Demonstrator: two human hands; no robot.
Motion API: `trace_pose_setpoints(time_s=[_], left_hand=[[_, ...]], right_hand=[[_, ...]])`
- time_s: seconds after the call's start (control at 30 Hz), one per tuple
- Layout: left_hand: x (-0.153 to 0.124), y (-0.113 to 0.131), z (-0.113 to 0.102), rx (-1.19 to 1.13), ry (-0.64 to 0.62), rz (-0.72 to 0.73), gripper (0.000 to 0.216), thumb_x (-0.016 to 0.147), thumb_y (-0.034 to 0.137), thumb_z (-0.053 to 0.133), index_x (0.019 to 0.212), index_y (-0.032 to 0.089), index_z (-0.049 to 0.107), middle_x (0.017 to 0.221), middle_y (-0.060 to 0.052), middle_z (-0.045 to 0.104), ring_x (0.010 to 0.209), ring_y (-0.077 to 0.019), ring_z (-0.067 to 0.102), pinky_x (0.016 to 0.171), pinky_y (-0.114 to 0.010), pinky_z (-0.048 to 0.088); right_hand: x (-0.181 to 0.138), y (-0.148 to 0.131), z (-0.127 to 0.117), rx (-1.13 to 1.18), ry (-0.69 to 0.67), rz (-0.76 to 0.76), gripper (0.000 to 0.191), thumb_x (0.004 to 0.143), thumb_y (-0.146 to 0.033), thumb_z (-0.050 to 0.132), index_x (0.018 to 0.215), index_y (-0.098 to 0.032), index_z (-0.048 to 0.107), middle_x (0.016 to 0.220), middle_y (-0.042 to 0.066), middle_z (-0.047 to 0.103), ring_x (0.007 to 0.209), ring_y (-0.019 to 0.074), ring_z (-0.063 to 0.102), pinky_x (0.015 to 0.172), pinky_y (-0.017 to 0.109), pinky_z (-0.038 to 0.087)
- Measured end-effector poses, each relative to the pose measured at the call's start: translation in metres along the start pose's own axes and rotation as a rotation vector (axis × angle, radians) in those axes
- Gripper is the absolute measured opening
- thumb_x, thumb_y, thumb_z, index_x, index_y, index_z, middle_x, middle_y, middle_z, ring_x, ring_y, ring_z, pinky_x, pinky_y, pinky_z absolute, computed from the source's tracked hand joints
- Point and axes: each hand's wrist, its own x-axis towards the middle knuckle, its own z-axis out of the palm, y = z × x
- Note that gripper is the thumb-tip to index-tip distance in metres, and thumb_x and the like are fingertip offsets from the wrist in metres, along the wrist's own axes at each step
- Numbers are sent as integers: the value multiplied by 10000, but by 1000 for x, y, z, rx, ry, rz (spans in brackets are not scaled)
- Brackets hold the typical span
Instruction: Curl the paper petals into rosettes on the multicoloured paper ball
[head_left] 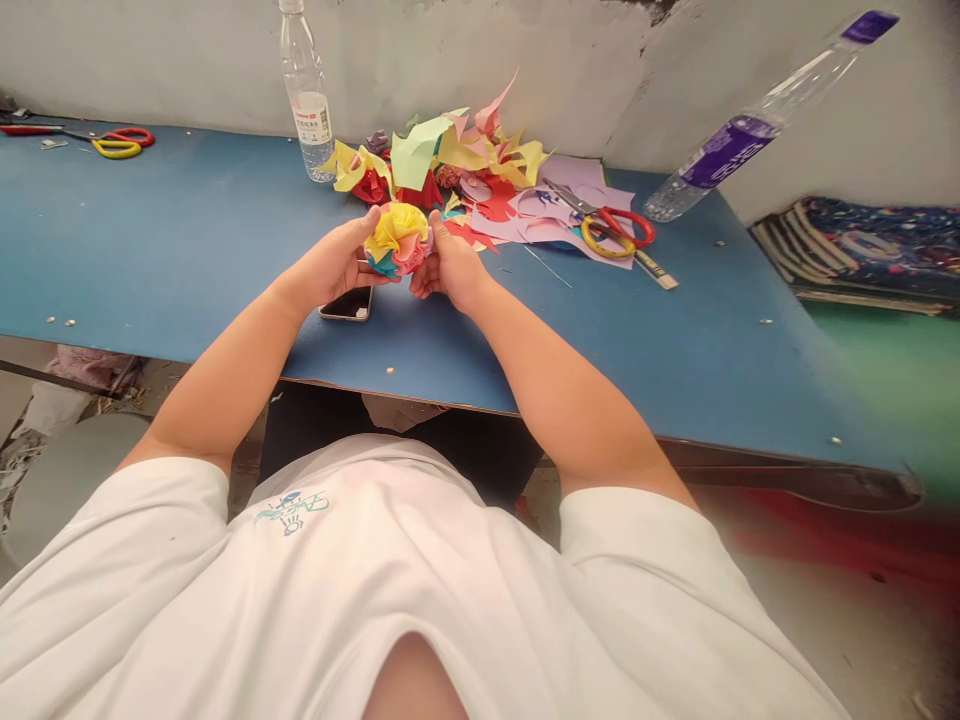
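Note:
A round paper flower ball with yellow, pink, blue and purple ruffled folds is held up between both hands above the blue table. My left hand grips its left side, thumb on top and fingers below. On the right side, my right hand closes on it with the thumb near the top and the fingers curled under. A phone lies on the table beneath my left hand, partly covered by it. Just behind the ball sits a heap of crumpled coloured paper.
A clear bottle stands behind the paper heap. Red-and-yellow scissors and a cutter knife lie on purple paper scraps to the right. A purple-labelled bottle stands farther right. Other scissors lie far left.

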Motion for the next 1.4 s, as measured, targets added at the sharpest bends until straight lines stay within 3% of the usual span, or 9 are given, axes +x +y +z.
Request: trace_pose_setpoints(time_s=[0.13, 0.37, 0.5, 0.6, 0.7, 0.87, 1.03, 1.17, 1.4], left_hand=[[0, 2, -4, -33, -9, -43, 782, 1143, 913, 819, 1522, 231, 868, 1242, -122, 971, 1173, -345, 960, 1062, -419, 786], [3, -1, -7, -74, 75, -45, 753, 1069, 944, 862, 1375, 256, 886, 1242, -106, 934, 1065, -314, 979, 962, -385, 804], [6, -2, -10, -95, 81, -52, 678, 1019, 828, 926, 1362, 245, 886, 1278, -121, 961, 1152, -369, 976, 1067, -455, 820], [9, -3, -15, -106, 44, -42, 699, 946, 806, 986, 1361, 251, 896, 1284, -152, 962, 1236, -445, 977, 1131, -527, 816], [10, -4, -17, -94, 1, -23, 725, 945, 829, 983, 1351, 236, 888, 1300, -184, 953, 1295, -486, 973, 1135, -542, 816], [7, -3, -15, -109, 0, -50, 659, 948, 743, 1019, 1346, 241, 865, 1276, -138, 946, 1180, -404, 984, 1075, -495, 826], [5, -2, -14, -125, 57, 38, 537, 950, 515, 1095, 1316, 272, 784, 1311, -75, 922, 1106, -288, 965, 1060, -460, 805], [5, -2, -15, -125, 63, 64, 603, 910, 405, 1111, 1374, 284, 745, 1316, -62, 920, 1108, -269, 949, 1084, -474, 797], [2, -4, -10, -62, 72, 138, 745, 804, 335, 1134, 1424, 297, 724, 1417, -73, 909, 1196, -286, 938, 1001, -425, 776]], right_hand=[[-4, -6, 2, -16, 15, 55, 1183, 947, -1339, 430, 1165, -253, 846, 681, 17, 717, 638, 245, 774, 642, 420, 703], [-9, -16, -4, -36, 20, -2, 1128, 946, -1328, 472, 1121, -270, 822, 839, 42, 823, 713, 224, 801, 700, 408, 738], [-7, -16, -4, -26, 40, -78, 1141, 884, -1360, 509, 1172, -288, 774, 1039, 79, 867, 882, 266, 870, 729, 396, 713], [-4, -13, 0, -18, 44, -118, 1161, 838, -1390, 491, 1162, -302, 737, 1024, 92, 833, 956, 320, 892, 728, 429, 706], [-3, -10, 3, -35, 6, -121, 1100, 833, -1373, 564, 1139, -326, 703, 1006, 64, 808, 898, 294, 874, 728, 434, 717], [-5, -9, 2, -15, 18, -149, 998, 862, -1317, 675, 1069, -340, 660, 1003, 16, 808, 839, 220, 849, 703, 358, 697], [-5, -10, 1, 26, -10, -191, 969, 818, -1190, 920, 1301, -367, 758, 1148, 7, 887, 927, 226, 889, 762, 352, 740], [-5, -10, 2, 12, 10, -224, 1066, 800, -1201, 910, 1441, -366, 740, 1167, 16, 905, 973, 251, 908, 757, 353, 748], [-7, -9, 2, -87, 10, -273, 1075, 837, -1208, 870, 1527, -393, 750, 1279, 50, 905, 1067, 282, 904, 753, 368, 741]])
